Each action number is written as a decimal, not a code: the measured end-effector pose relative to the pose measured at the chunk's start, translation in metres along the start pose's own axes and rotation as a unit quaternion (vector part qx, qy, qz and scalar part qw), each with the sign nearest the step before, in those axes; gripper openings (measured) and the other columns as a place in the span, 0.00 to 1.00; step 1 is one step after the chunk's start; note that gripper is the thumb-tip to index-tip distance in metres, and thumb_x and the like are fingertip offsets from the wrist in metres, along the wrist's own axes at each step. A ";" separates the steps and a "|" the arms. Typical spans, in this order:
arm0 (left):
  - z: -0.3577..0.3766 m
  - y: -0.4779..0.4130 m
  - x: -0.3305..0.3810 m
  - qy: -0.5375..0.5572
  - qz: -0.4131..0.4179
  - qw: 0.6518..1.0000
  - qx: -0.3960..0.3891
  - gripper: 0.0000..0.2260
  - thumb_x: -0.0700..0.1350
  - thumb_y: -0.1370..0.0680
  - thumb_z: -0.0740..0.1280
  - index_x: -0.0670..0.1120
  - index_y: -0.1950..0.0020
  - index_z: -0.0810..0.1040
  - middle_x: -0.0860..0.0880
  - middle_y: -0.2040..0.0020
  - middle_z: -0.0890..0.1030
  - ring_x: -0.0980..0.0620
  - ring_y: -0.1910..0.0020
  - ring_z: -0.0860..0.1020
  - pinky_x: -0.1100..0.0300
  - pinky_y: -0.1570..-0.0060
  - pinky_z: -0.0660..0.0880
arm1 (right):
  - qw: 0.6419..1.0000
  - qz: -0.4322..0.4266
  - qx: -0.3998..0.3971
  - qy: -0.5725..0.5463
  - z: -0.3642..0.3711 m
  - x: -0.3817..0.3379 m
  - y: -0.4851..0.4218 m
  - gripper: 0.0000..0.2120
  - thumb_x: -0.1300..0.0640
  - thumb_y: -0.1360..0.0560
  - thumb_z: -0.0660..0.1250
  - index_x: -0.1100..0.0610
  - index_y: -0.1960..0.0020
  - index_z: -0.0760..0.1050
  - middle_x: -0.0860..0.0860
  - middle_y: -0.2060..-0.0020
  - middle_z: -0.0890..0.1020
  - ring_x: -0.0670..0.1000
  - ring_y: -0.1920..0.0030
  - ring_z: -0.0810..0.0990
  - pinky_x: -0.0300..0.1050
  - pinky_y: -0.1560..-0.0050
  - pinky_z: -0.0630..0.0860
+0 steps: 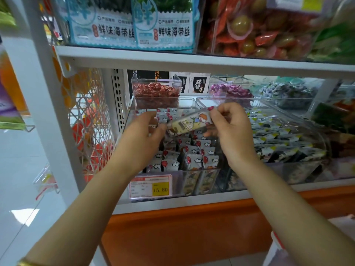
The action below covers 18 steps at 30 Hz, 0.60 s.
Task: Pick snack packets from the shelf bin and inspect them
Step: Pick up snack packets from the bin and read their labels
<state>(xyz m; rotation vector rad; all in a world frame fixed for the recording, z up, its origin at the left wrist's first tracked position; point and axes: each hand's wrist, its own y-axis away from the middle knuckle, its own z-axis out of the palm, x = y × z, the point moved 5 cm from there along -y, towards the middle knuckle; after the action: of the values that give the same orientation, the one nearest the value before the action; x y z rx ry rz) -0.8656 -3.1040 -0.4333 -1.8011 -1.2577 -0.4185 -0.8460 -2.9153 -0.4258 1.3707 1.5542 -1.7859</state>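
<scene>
Centre frame: your left hand [142, 135] and right hand [230, 129] pinch opposite ends of a small cartoon-printed yellow foil packet [192, 122] above the clear plastic bin [217, 179]; likely light, crinkly, slippery, so grip the sealed ends.

Bright, even shop light; glare patch on the floor [25, 215] lower left (edges bowed, corners soft and blurred).

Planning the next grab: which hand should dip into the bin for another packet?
Probably left. The left hand grips only the tip of the held packet and hangs over the bin packets; the right hand pinches it more fully and could keep it alone.
</scene>
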 end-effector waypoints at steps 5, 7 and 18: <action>0.001 0.005 -0.006 0.156 -0.069 0.985 -0.026 0.07 0.45 0.21 0.61 0.49 0.52 0.79 0.52 0.60 0.81 0.54 0.60 0.80 0.65 0.64 0.78 | 0.977 0.111 -0.004 -0.181 0.000 0.016 0.011 0.06 0.63 0.21 0.60 0.63 0.56 0.72 0.58 0.59 0.77 0.45 0.69 0.79 0.40 0.66 0.79; 0.003 0.006 -0.008 0.206 -0.091 0.974 -0.027 0.08 0.44 0.21 0.62 0.49 0.57 0.79 0.52 0.62 0.81 0.57 0.63 0.80 0.64 0.65 0.79 | 0.964 0.135 -0.016 -0.227 0.001 0.019 0.012 0.04 0.64 0.22 0.61 0.63 0.54 0.74 0.58 0.58 0.78 0.47 0.66 0.80 0.39 0.64 0.79; 0.009 0.008 -0.018 0.445 -0.177 0.878 0.015 0.12 0.41 0.20 0.61 0.43 0.64 0.74 0.51 0.68 0.76 0.55 0.69 0.79 0.65 0.68 0.76 | 0.941 0.161 -0.038 -0.294 -0.004 0.020 0.015 0.05 0.70 0.25 0.62 0.64 0.54 0.75 0.59 0.58 0.80 0.51 0.64 0.83 0.39 0.64 0.80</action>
<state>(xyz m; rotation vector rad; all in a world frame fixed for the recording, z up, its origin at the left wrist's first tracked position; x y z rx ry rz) -0.8684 -3.1086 -0.4542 -1.0812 -0.8853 -1.2558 -0.8410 -2.9101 -0.4504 0.8699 1.0015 -1.6936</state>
